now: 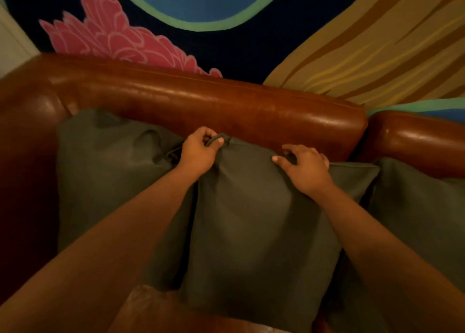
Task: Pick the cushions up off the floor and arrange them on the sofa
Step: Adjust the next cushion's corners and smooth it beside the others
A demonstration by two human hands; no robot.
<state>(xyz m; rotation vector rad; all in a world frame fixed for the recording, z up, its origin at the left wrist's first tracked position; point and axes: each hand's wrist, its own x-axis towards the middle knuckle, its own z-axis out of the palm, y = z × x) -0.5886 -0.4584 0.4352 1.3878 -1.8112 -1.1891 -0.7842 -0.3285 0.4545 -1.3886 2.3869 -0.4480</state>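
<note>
Three dark green cushions lean against the back of a brown leather sofa [206,103]. The middle cushion [256,227] stands upright in front of me. My left hand [198,154] pinches its top left corner between thumb and fingers. My right hand [304,166] grips its top edge, fingers curled over the seam. The left cushion [105,171] sits in the sofa's corner, partly behind the middle one. The right cushion [422,211] stands beside the middle one, cut off by the frame's edge.
A painted wall [226,38] with pink, blue, green and tan shapes rises behind the sofa. The left armrest [22,156] closes the corner. A second leather back section [417,136] continues to the right. A strip of seat front [161,312] shows at the bottom.
</note>
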